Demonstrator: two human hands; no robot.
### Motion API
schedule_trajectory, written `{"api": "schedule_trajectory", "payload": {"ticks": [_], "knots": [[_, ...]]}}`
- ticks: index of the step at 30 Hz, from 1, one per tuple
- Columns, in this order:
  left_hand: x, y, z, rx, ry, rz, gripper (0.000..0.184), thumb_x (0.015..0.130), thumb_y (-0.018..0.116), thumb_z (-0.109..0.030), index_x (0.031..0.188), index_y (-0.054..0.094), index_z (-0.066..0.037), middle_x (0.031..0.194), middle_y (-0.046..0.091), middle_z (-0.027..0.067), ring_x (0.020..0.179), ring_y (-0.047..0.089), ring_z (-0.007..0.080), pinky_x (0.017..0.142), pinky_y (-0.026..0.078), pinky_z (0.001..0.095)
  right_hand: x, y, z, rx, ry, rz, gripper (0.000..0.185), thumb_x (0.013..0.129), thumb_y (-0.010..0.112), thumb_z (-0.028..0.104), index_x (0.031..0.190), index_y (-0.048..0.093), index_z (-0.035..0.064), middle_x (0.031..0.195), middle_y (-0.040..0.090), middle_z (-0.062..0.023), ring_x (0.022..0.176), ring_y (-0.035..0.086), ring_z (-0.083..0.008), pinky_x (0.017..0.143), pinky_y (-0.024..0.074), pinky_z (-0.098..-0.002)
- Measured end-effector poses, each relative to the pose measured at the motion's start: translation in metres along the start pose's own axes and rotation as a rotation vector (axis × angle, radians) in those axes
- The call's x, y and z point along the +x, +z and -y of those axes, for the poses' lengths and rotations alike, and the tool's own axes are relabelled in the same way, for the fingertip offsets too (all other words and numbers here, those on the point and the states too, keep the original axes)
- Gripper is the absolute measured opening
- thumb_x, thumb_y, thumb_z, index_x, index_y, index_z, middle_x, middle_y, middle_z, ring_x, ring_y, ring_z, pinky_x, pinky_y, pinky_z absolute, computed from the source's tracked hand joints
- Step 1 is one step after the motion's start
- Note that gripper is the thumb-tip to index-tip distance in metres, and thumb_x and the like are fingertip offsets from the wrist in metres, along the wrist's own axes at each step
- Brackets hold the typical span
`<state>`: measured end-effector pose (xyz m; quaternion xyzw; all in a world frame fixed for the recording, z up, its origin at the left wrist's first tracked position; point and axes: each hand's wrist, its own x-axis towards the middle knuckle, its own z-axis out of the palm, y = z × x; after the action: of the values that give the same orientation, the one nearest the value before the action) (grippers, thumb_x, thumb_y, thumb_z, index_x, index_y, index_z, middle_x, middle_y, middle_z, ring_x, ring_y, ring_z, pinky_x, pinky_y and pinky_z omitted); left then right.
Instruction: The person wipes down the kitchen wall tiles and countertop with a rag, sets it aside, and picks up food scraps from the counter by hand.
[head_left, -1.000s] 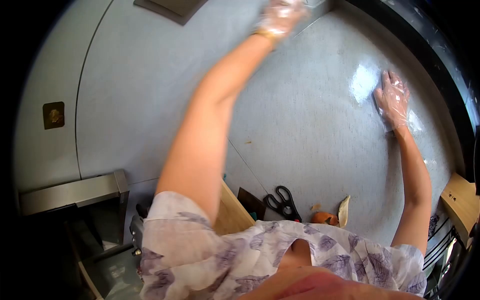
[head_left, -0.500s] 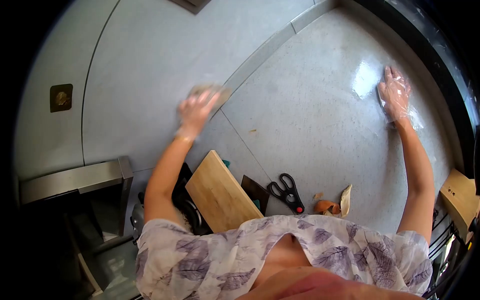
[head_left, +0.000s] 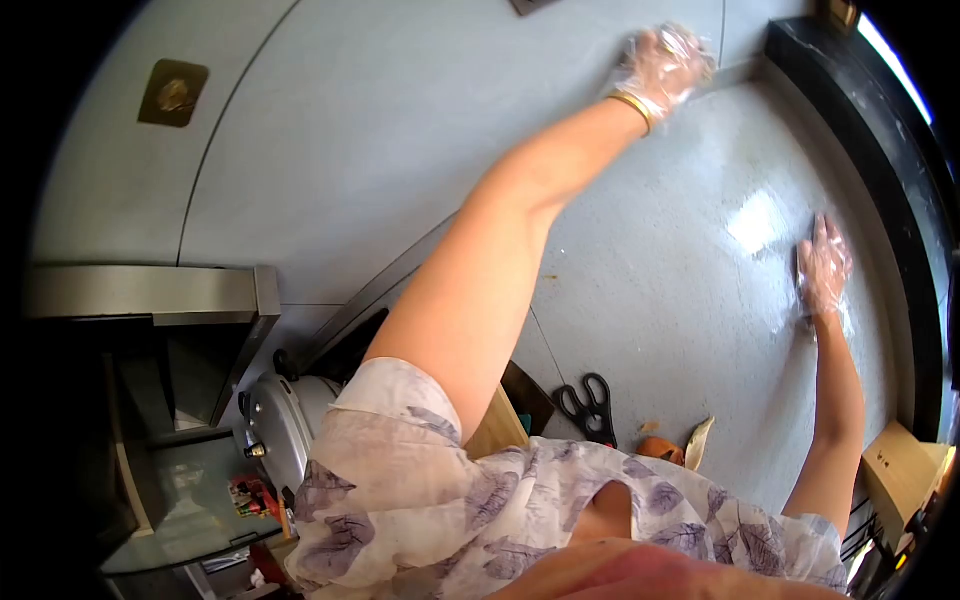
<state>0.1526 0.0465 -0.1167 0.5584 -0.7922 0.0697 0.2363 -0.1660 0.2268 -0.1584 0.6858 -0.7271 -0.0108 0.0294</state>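
My left hand, in a clear plastic glove, presses against the upper grey wall surface near the corner. Its fingers are bent over what looks like a tan cloth, mostly hidden beneath the hand and blurred. A gold bangle circles that wrist. My right hand, also in a clear plastic glove, lies flat with fingers stretched on the shiny grey tiled surface. Black-handled scissors rest lower down, beside a dark blade. Onion skins and a pale peel lie close to my body.
A wooden board is partly covered by my left arm. At left are a metal range hood, a pressure cooker and a glass shelf. A dark frame borders the right side, with a wooden block below it.
My left hand has swept up and far to the right along the wall, toward the corner. My right hand stays flat on the surface. The view has shifted, and the pressure cooker shows more.
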Motion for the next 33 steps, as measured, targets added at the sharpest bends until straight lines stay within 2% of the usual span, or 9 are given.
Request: {"api": "schedule_trajectory", "payload": {"ticks": [3,4,8,12,15,21,28,30,33], "knots": [[-0.035,-0.080,-0.007,0.563,0.263,0.173,0.040,0.081,0.058,-0.005,0.120,0.056,-0.016,0.130,0.051,0.0094,0.116,0.051,0.0259,0.096,0.036,0.0453,-0.001,-0.001,-0.001,0.063,-0.009,-0.015,0.056,0.088,0.042,0.027,0.143,0.039,0.0134,0.148,0.036,-0.0092,0.137,0.032,-0.0279,0.113,0.0193,-0.0486],[-0.060,-0.104,-0.002,0.744,0.345,0.055,0.049,0.084,0.057,-0.005,0.126,0.057,-0.030,0.129,0.048,-0.0003,0.101,0.049,0.0194,0.082,0.038,0.0409,-0.001,-0.001,-0.002,0.075,-0.017,-0.025,0.056,0.088,0.042,0.026,0.143,0.039,0.0135,0.148,0.036,-0.0092,0.137,0.032,-0.0282,0.113,0.0197,-0.0488],[-0.186,-0.159,0.065,0.769,0.361,-0.185,0.058,0.079,0.061,-0.008,0.130,0.051,-0.034,0.127,0.045,-0.0035,0.096,0.047,0.0186,0.079,0.039,0.0380,-0.002,-0.003,0.000,0.055,-0.005,-0.022,0.056,0.088,0.041,0.026,0.142,0.040,0.0133,0.148,0.037,-0.0095,0.137,0.032,-0.0276,0.113,0.0192,-0.0487],[-0.310,-0.213,0.087,0.824,0.189,0.294,0.047,0.077,0.060,-0.011,0.120,0.061,-0.030,0.122,0.053,-0.0052,0.099,0.047,0.0162,0.080,0.038,0.0404,-0.001,-0.005,0.003,0.045,0.030,-0.009,0.056,0.087,0.040,0.026,0.142,0.041,0.0128,0.147,0.038,-0.0097,0.137,0.032,-0.0267,0.113,0.0203,-0.0472],[-0.299,-0.273,0.046,0.584,0.034,0.192,0.047,0.072,0.063,-0.016,0.118,0.062,-0.021,0.120,0.055,-0.0004,0.102,0.048,0.0209,0.083,0.039,0.0433,-0.002,-0.008,0.005,0.020,0.036,-0.024,0.055,0.088,0.041,0.026,0.141,0.042,0.0126,0.146,0.039,-0.0099,0.136,0.034,-0.0267,0.113,0.0218,-0.0470],[-0.199,-0.406,0.019,0.869,0.343,-0.533,0.048,0.067,0.062,-0.015,0.115,0.065,-0.020,0.099,0.058,0.0073,0.086,0.054,0.0267,0.076,0.041,0.0416,0.002,0.003,-0.003,0.034,-0.032,-0.088,0.052,0.089,0.043,0.028,0.139,0.045,0.0127,0.144,0.041,-0.0100,0.133,0.038,-0.0286,0.110,0.0260,-0.0491],[-0.170,-0.372,0.049,0.799,0.164,-0.642,0.045,0.069,0.058,0.000,0.112,0.065,-0.012,0.106,0.058,0.0122,0.101,0.051,0.0336,0.087,0.039,0.0445,0.007,0.014,-0.007,-0.004,-0.029,-0.111,0.052,0.090,0.041,0.029,0.139,0.044,0.0131,0.146,0.040,-0.0094,0.133,0.038,-0.0286,0.109,0.0266,-0.0504],[-0.204,-0.324,0.073,0.880,0.123,-0.454,0.046,0.069,0.062,-0.016,0.114,0.066,-0.025,0.111,0.059,-0.0012,0.085,0.049,0.0217,0.071,0.040,0.0390,0.008,0.021,-0.011,-0.002,-0.051,-0.123,0.052,0.090,0.042,0.029,0.139,0.044,0.0133,0.146,0.040,-0.0092,0.133,0.039,-0.0284,0.109,0.0267,-0.0503],[-0.285,-0.221,0.101,0.618,0.124,-0.115,0.054,0.070,0.058,-0.005,0.116,0.065,-0.033,0.115,0.056,-0.0043,0.085,0.047,0.0210,0.067,0.041,0.0379,0.013,0.035,-0.021,0.006,-0.090,-0.156,0.052,0.090,0.042,0.029,0.139,0.045,0.0136,0.145,0.041,-0.0084,0.132,0.040,-0.0283,0.109,0.0271,-0.0498]]}}
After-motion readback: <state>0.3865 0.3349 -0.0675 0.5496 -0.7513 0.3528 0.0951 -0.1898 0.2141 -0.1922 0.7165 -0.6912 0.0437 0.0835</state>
